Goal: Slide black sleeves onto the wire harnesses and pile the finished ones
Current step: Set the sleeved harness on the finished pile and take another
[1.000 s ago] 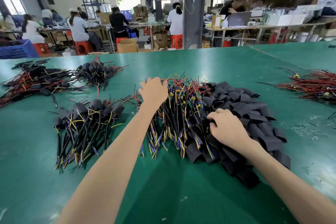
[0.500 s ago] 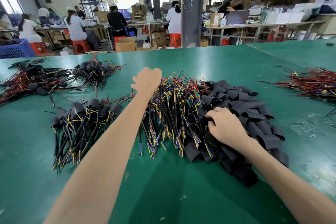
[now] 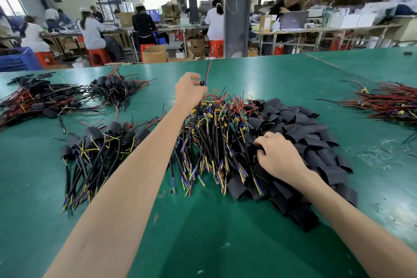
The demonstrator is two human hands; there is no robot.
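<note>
A heap of bare wire harnesses with black, yellow, blue and red wires lies at the table's middle. My left hand is raised over its far end and pinches one harness, whose red and blue wire ends stick upward. Right of the heap spreads a pile of flat black sleeves. My right hand rests on the pile's left edge, fingers curled into the sleeves; which sleeve it holds is hidden. A pile of sleeved harnesses lies to the left.
More sleeved harnesses lie at the far left of the green table, and a red-wired bundle lies at the far right. A blue crate stands beyond the table's far left edge. Several people work at benches behind.
My left hand has lifted off the harness heap, drawing one harness up with it. My right hand has stayed on the sleeve pile, its fingers digging in.
</note>
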